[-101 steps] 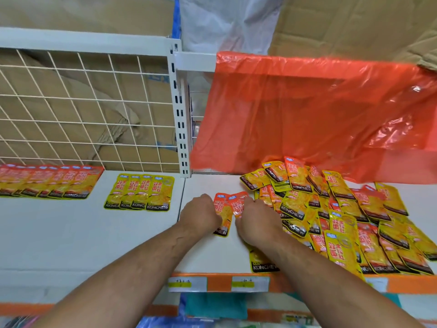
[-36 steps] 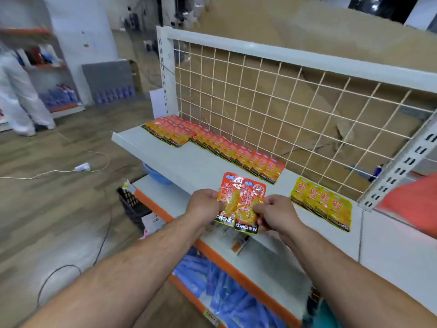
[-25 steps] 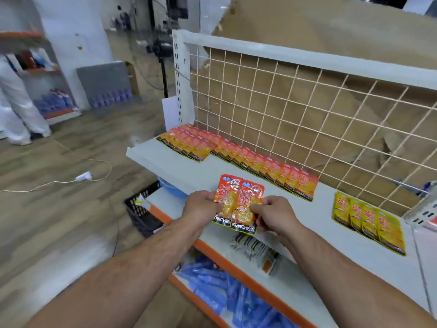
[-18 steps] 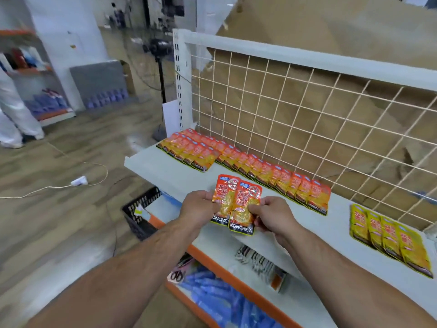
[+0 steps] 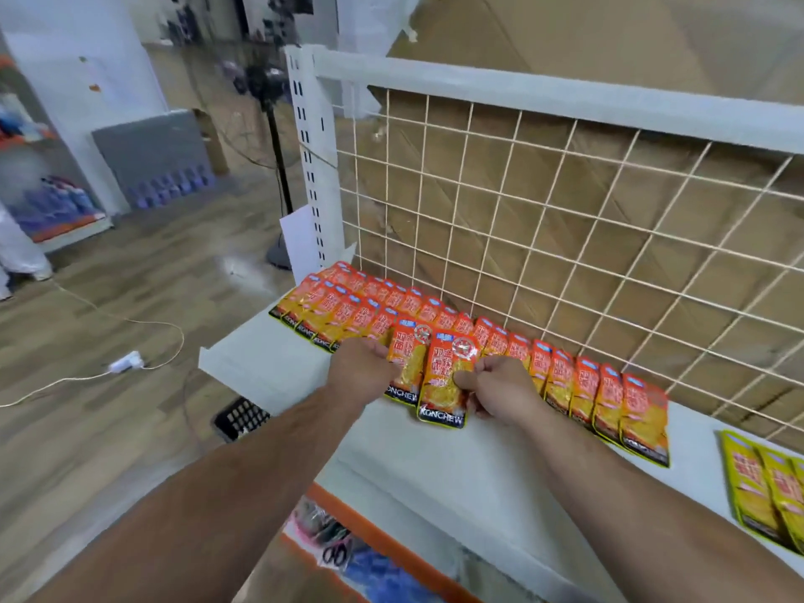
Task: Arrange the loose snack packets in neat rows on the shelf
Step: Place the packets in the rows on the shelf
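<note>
Both forearms are angling in from the lower corners and meeting over the white shelf. The left hand is showing its back to the camera, fingers curling round the left edge of one orange packet. The right hand is pinching a second orange packet, thumb pressing on its front and fingers tucking behind. The two packets are overlapping, the second one lying in front with its black bottom strip facing the camera. Whether they are touching the shelf, I cannot tell. Just behind the hands, a long row of orange packets is running along the foot of the wire grid, each one overlapping its neighbour. A shorter front row is sitting at the left end of the shelf, right beside the left hand. Well off to the right, yellow packets are lying side by side. Brown cardboard is showing through the grid, and a white slotted post is closing off the shelf's left end. Below, a lower shelf with an orange edge is carrying a pair of scissors. On the wooden floor, a black basket and a white power strip on its cable are lying clear of the arms.
</note>
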A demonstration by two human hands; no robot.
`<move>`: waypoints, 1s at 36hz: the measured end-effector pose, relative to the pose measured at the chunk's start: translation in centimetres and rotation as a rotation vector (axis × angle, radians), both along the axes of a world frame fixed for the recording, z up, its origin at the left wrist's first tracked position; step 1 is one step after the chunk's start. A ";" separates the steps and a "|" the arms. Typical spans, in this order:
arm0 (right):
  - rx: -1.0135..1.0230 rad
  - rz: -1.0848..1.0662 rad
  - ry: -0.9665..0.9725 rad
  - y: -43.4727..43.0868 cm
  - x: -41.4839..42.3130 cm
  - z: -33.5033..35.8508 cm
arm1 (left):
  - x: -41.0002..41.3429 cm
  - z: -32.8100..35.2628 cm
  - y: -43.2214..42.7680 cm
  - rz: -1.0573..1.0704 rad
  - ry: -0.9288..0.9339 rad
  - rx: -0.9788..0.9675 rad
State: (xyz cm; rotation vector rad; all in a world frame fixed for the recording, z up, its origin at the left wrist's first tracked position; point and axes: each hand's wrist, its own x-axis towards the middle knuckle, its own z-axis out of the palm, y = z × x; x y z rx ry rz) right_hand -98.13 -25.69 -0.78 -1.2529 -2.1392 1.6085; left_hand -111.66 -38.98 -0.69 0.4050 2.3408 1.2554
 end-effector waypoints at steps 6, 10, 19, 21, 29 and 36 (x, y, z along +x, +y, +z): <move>-0.014 -0.057 -0.012 0.2 -1.9 -0.2 | -3.5 -0.8 1.8 -0.091 0.088 -0.087; -0.052 -0.149 0.022 -0.4 -2.6 -0.3 | -5.3 -1.1 2.3 -0.239 0.277 -0.236; -0.043 -0.307 0.036 -2.1 -4.2 -1.1 | -7.9 -2.1 2.2 -0.476 0.598 -0.278; -0.041 -0.330 0.020 -2.4 -4.4 -1.3 | -8.2 -2.2 2.2 -0.519 0.633 -0.291; -0.050 -0.394 -0.024 -3.4 -5.1 -1.6 | -9.3 -1.9 1.8 -0.635 0.710 -0.299; -0.073 -0.411 -0.063 -3.3 -7.4 -1.3 | -10.2 -1.0 0.8 -0.654 0.848 -0.241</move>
